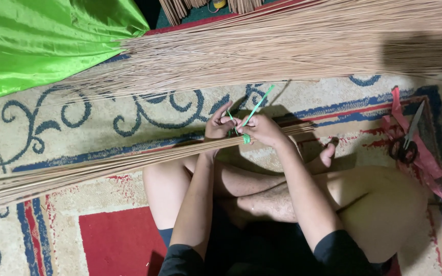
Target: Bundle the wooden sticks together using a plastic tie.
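Both hands pinch a thin green strap around the tan stick bundle

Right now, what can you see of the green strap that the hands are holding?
The green strap is a thin, flat ribbon, plastic by its look. It wraps around the bundle of sticks lying across the person's lap. One long end points up and right. The left hand and right hand each pinch it.

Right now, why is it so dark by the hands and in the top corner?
In the head view, light from above casts a dark shadow of the left hand and right hand onto the patterned cream carpet; another blocky shadow darkens the big heap of thin tan sticks; the shiny green cloth shows soft glare; nothing looks blurred.
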